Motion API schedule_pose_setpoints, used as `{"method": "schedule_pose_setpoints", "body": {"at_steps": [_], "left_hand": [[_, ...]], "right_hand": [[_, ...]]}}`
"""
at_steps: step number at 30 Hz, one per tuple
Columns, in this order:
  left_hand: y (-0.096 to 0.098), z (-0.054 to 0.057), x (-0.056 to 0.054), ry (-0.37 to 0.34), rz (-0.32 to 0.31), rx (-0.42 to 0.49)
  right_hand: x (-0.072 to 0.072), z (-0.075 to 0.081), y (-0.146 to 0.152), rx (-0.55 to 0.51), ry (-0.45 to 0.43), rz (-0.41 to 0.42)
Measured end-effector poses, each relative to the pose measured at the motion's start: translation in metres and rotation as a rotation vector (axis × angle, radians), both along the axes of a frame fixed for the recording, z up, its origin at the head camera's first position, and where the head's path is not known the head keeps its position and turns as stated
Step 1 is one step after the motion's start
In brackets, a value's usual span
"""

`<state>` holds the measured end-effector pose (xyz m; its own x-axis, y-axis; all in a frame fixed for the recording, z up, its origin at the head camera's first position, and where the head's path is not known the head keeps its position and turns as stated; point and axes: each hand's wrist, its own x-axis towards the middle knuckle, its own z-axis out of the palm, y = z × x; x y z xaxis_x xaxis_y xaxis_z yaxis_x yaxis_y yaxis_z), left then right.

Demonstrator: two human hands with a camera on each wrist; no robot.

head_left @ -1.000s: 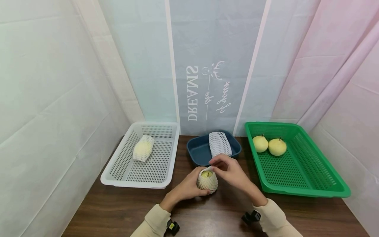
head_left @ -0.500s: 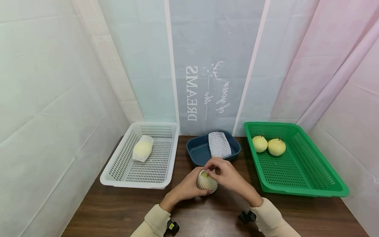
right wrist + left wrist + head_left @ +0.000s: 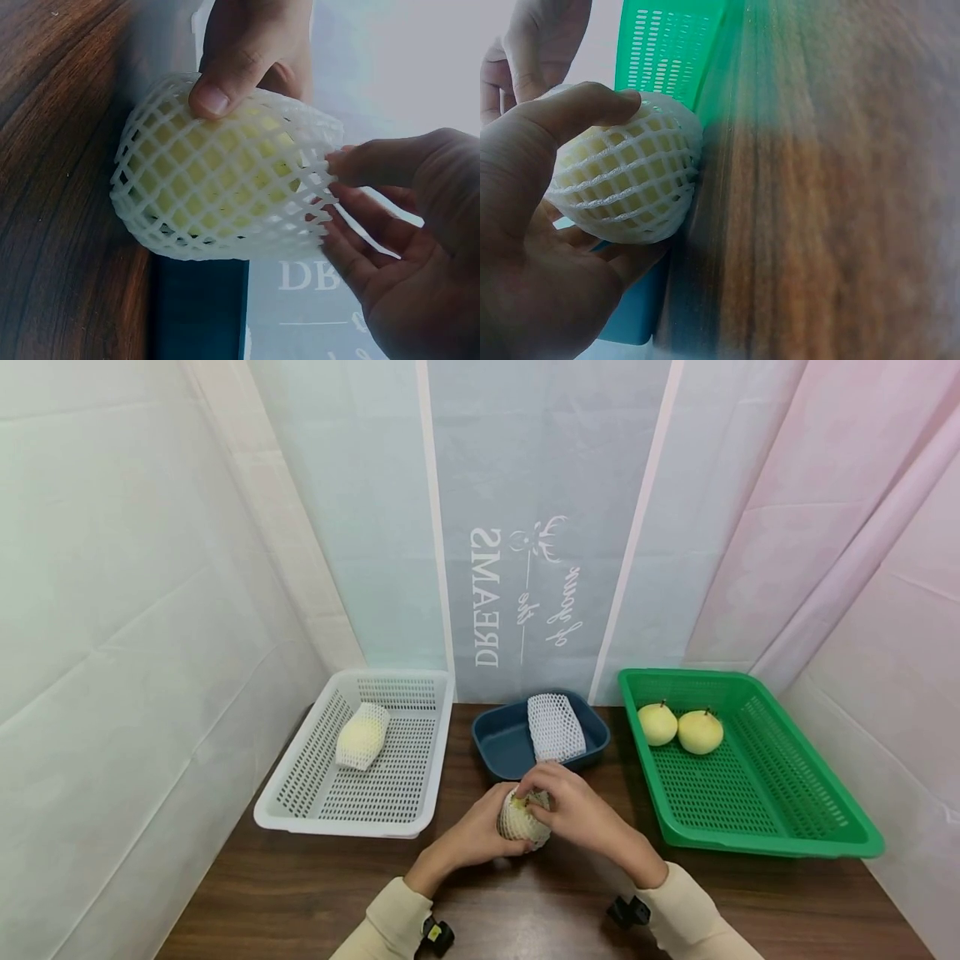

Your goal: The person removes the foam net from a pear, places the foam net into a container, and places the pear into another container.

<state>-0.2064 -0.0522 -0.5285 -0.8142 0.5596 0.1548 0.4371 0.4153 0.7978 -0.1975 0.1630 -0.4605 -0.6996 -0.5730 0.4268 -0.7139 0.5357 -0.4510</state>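
Observation:
A pale yellow pear (image 3: pixel 519 803) stands on the table inside a white foam net sleeve (image 3: pixel 217 169), stem upward in the head view. My left hand (image 3: pixel 476 828) grips the wrapped pear from the left, its thumb across the near side of the net. At the sleeve's open upper end, my right hand (image 3: pixel 573 806) pinches the rim between thumb and fingers, as the right wrist view (image 3: pixel 409 217) shows. In the left wrist view, the left hand's thumb (image 3: pixel 592 106) lies over the netting, and its other fingers go behind the pear.
At left, a white basket (image 3: pixel 347 828) holds one netted pear (image 3: pixel 363 737). Behind my hands, a dark blue tray (image 3: pixel 498 747) holds flat foam nets (image 3: pixel 557 727). A green basket (image 3: pixel 772 845) at right holds two bare pears (image 3: pixel 701 732). A printed curtain (image 3: pixel 555 460) hangs behind.
My right hand has moved left and slightly down over the sleeve's opening, its fingers shifting along the rim. My left hand has kept its grip on the pear.

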Motion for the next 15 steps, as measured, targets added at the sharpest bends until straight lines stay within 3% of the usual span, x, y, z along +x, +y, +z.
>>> {"method": "schedule_pose_setpoints", "body": {"at_steps": [15], "left_hand": [[0.0005,-0.0013,-0.0004,-0.012,0.001,-0.004]], "right_hand": [[0.0046,-0.0001,-0.0042,0.189,-0.030,-0.071]]}}
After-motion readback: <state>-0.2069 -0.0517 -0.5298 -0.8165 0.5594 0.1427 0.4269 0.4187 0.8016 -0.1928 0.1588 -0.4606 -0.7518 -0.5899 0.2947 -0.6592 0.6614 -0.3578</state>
